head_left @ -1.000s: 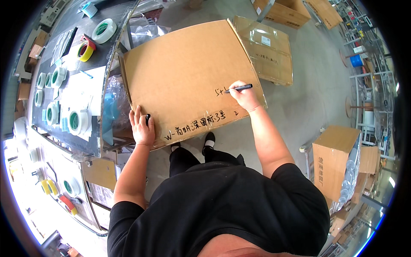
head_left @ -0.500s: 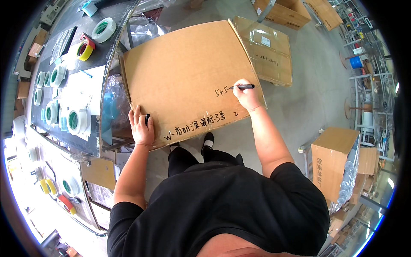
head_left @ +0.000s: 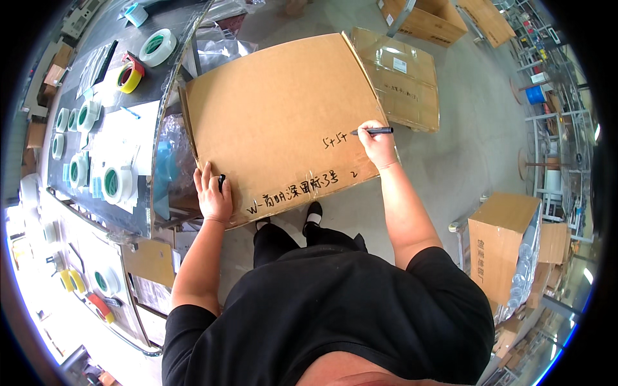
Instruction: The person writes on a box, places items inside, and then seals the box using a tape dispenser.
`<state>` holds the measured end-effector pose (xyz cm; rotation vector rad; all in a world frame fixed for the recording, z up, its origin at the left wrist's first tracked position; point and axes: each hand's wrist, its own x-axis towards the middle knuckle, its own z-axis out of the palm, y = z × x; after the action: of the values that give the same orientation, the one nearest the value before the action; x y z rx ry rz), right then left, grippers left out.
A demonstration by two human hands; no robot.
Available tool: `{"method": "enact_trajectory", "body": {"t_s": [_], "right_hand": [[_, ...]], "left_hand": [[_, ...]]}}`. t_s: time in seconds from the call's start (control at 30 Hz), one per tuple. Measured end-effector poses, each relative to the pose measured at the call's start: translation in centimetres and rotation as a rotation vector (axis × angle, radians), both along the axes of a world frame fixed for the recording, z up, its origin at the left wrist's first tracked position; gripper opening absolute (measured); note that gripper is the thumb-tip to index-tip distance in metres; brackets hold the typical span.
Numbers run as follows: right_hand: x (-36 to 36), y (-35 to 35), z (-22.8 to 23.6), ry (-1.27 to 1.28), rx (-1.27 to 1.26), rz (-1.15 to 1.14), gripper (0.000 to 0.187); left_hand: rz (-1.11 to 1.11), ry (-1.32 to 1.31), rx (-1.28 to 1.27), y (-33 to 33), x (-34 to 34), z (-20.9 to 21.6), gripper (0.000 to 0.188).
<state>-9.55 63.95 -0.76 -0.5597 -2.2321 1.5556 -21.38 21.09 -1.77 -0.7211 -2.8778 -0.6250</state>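
Concrete floor runs under a cluttered packing area, boxes standing all around. The right hand (head_left: 378,145) has its grip closed around a black marker (head_left: 373,131), tip laid on the big cardboard carton (head_left: 277,109) just left of the fingers, where short handwritten marks already sit; a longer line of writing lies nearer the person, along the lower edge. The left hand (head_left: 214,193) presses flat on the carton's near left corner, a small dark object under its fingers, probably the marker's cap, so the panel seems steadied for writing. Beyond that hand, the dark worktop (head_left: 138,215) carries rolls of tape (head_left: 116,183) within easy reach. Past the marker hand lies a second, film-wrapped carton (head_left: 402,77).
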Motion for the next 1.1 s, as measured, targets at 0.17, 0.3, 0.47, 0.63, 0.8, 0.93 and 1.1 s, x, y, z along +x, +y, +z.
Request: {"method": "enact_trajectory", "body": {"t_s": [0.17,0.3,0.47,0.63,0.8,0.93,1.1], "right_hand": [[0.0,-0.7,0.7,-0.064,0.102,-0.061,0.007],[0.3,-0.1,1.1,-0.17,0.157,-0.043,0.007],[0.4,0.4,0.5,-0.141,0.145,0.039,0.008],[0.0,0.7,-0.4,-0.038,0.05,-0.077,0.011],[-0.5,1.0,-0.3,-0.05,0.162,-0.167,0.01],[-0.2,-2.2,5.1,0.185,-0.396,-0.149,0.008],[0.7,-11.9,15.5,0.152,-0.627,0.471,0.011]], "left_hand": [[-0.006,-0.001,-0.002,0.0,0.0,0.0,0.024],[-0.008,-0.008,-0.004,0.1,-0.2,0.0,0.024],[-0.013,0.009,-0.006,0.2,-0.1,0.1,0.024],[-0.007,0.013,0.016,0.3,0.2,-0.2,0.025],[-0.002,0.014,0.014,0.0,-0.4,-0.3,0.027],[-0.031,0.076,-0.098,0.4,-0.3,3.3,0.025],[-0.332,-0.193,0.224,5.0,2.5,14.3,0.026]]}}
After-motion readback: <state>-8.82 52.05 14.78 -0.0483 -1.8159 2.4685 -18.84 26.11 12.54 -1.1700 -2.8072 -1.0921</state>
